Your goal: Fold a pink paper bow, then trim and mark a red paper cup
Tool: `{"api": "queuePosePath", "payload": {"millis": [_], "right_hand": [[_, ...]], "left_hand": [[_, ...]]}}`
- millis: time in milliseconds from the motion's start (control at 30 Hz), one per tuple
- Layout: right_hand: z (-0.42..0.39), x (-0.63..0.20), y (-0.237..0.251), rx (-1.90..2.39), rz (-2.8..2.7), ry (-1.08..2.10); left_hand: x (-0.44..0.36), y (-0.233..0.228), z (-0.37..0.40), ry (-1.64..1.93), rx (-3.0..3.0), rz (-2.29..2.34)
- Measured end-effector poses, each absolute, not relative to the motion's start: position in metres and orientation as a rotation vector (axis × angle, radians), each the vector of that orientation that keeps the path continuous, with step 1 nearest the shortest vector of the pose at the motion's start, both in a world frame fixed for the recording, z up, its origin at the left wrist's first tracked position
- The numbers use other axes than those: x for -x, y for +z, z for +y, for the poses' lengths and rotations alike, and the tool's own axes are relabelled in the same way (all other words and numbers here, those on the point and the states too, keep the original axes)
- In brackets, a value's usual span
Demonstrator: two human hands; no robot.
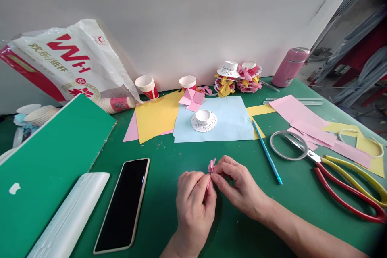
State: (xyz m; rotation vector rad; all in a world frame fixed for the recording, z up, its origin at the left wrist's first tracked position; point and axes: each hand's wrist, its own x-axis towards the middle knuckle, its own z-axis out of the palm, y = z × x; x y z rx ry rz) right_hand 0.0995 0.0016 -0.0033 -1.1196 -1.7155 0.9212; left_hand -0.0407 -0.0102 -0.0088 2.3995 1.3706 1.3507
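Green surface [169,161], near the phone [123,203]: left hand [193,205] and right hand [238,187] pinch a pink paper bow [211,166]; steady fingertip pressure should keep folds crisp.

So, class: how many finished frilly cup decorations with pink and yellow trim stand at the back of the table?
2. The left decoration and the right decoration stand side by side against the wall, beside the pink bottle. Others may be hidden behind them.

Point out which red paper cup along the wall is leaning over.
The left red paper cup, next to the plastic bag, leans to the left. The other loose red cup, behind the folded pink paper, stands upright.
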Motion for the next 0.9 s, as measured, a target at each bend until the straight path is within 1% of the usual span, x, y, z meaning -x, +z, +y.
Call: {"api": "queuePosePath", "payload": {"millis": [467,900], "right_hand": [[0.0004,-0.0989,-0.0005,1.156,-1.715,0.945],[-0.0004,-0.0973,-0.0027,1.168,-1.689,0.904]], "left_hand": [[0.04,-0.0077,-0.0121,1.33,-2.313,1.359],[0.0391,-0.009,-0.0102,1.312,-2.402,1.382]]}}
